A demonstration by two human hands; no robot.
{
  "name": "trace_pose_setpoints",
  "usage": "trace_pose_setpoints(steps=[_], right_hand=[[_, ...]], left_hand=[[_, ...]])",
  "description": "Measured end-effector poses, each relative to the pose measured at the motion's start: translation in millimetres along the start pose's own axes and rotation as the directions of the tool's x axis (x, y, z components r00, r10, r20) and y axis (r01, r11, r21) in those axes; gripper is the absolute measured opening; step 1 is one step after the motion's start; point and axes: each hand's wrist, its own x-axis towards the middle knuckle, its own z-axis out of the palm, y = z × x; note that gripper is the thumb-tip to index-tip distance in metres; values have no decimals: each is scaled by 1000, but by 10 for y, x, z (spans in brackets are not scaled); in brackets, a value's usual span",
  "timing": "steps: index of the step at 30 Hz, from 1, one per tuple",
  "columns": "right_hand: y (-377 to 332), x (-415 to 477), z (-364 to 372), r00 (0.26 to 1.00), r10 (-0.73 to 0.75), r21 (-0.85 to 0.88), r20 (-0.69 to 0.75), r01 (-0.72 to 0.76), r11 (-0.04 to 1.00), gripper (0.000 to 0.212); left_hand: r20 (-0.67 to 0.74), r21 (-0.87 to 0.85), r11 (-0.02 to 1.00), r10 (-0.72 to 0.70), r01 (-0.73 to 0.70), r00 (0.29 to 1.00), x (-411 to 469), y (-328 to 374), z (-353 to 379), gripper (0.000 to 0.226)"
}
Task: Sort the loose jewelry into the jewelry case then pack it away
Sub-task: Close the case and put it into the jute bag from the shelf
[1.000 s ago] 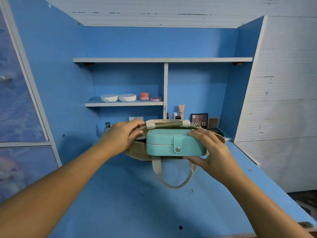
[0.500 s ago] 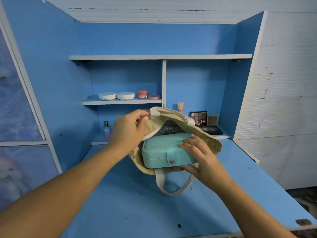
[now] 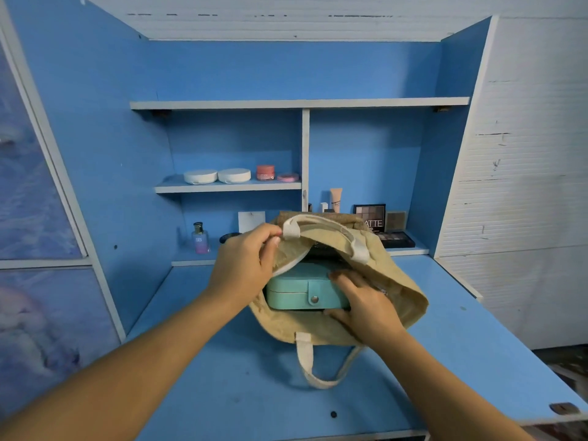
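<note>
The teal jewelry case (image 3: 296, 292) lies flat in the mouth of a tan fabric tote bag (image 3: 401, 281), its lid down and its front tab fastened over a metal snap (image 3: 314, 299). The back of the case is hidden in the bag, while its front face shows at the opening. The right hand (image 3: 366, 302) grips the case's right end, with the fingers spread over the lid and the thumb curled under the front edge. The left hand (image 3: 245, 265) pinches the bag's upper rim just beside the white upper handle (image 3: 318, 222) and lifts it, so that the opening gapes toward the person. Something dark lies deeper in the bag, too shadowed to identify. The bag sits on the blue desk (image 3: 222, 386), and its lower handle (image 3: 321, 378) loops out across the surface toward the person. Behind the bag, at the back of the desk, a small perfume bottle (image 3: 200, 238) stands at the left; a beige tube (image 3: 336, 199) and an eyeshadow palette (image 3: 370, 218) stand upright at the right, and a second palette (image 3: 397, 240) lies flat just beside them. On the small shelf (image 3: 178, 187) above sit two white round compacts (image 3: 200, 176), a pink jar (image 3: 265, 172) and a flat pink tin (image 3: 288, 177), all in a row.
</note>
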Motion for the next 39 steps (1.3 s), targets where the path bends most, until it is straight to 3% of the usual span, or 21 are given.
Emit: trace_pose_setpoints(steps=[5, 11, 15, 19, 23, 25, 34, 37, 39], right_hand=[[43, -44, 95, 995, -6, -102, 95, 15, 995, 67], [24, -83, 177, 995, -102, -243, 21, 104, 964, 59], [-52, -38, 249, 1000, -28, -318, 13, 31, 948, 64], [-132, -50, 286, 999, 39, -237, 11, -36, 971, 56], [-91, -107, 322, 982, -188, -265, 13, 184, 946, 53], [-30, -111, 349, 975, -222, -266, -4, 213, 940, 54], [-42, 45, 345, 981, -37, -219, 192, 80, 972, 57], [-24, -25, 299, 976, -143, -242, 167, 181, 953, 49], [13, -174, 253, 937, -347, -224, -51, 328, 918, 40]], left_hand=[[34, 34, 997, 66, -68, 997, -131, -74, 73, 23], [45, 48, 996, 70, -72, 997, -108, -78, 98, 20], [68, 48, 996, 75, -79, 995, -146, -66, 120, 13], [94, 43, 995, 85, -89, 992, -147, -70, 94, 14], [98, 47, 995, 78, -83, 992, -126, -102, 61, 14], [99, 49, 995, 78, -83, 992, -127, -109, 50, 14], [101, 47, 994, 94, -99, 990, -157, -106, 15, 14], [102, 84, 991, 100, -109, 990, -155, -147, -9, 14], [104, 103, 988, 105, -116, 989, -172, -182, -30, 13]])
